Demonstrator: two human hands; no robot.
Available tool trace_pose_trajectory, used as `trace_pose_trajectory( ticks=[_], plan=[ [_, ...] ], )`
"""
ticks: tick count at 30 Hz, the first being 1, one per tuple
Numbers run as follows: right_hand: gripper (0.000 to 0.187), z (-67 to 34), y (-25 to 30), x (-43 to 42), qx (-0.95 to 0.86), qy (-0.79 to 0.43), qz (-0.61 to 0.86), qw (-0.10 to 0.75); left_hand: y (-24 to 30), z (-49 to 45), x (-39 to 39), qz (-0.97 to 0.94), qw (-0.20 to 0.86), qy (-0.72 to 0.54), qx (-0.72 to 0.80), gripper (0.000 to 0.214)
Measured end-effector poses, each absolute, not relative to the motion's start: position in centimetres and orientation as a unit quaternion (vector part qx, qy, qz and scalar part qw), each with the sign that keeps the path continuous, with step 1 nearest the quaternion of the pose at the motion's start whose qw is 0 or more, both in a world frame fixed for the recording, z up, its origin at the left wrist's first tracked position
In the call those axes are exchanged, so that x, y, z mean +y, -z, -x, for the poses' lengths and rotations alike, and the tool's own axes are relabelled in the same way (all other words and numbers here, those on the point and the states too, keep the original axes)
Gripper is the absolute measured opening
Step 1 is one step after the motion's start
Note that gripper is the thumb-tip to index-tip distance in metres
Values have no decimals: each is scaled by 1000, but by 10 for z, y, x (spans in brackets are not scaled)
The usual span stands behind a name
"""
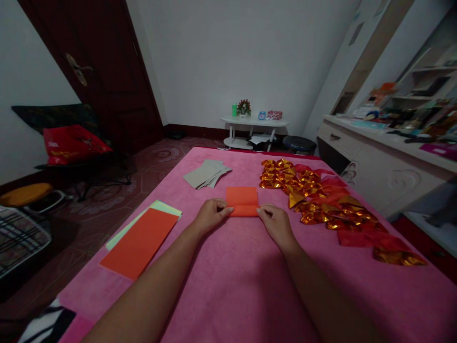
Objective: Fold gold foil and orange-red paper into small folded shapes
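An orange sheet of paper (242,196) lies in front of me on the pink tablecloth (221,267), its near edge folded over into a strip. My left hand (213,213) pinches the left end of that strip between thumb and fingers. At the right end, my right hand (274,220) pinches it the same way. To the left of my arms rests a stack of coloured paper (143,240), orange on top with pale green and yellow edges showing. Beyond my left hand is a fanned pile of grey paper pieces (207,173).
Along the table's right side run rows of shiny gold and red folded pieces (307,190). A white side table (254,122) with a small plant stands by the far wall. A cluttered counter (392,138) is at right; a chair with a red bag (73,144) is at left.
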State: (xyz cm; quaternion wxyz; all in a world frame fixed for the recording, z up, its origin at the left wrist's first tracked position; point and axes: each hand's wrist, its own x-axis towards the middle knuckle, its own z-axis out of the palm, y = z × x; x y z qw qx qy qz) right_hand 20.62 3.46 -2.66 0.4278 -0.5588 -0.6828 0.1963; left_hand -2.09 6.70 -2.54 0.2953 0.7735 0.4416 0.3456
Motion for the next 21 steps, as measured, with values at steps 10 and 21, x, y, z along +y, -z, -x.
trace_pose_trajectory(
  ticks=[10,21],
  plan=[
    [10,-200,29,40,-665,-89,648,360,34,17,67,-721,269,-333,545,13],
    [18,-201,31,43,-673,-67,650,345,23,14,62,-726,243,-306,566,15]
  ],
)
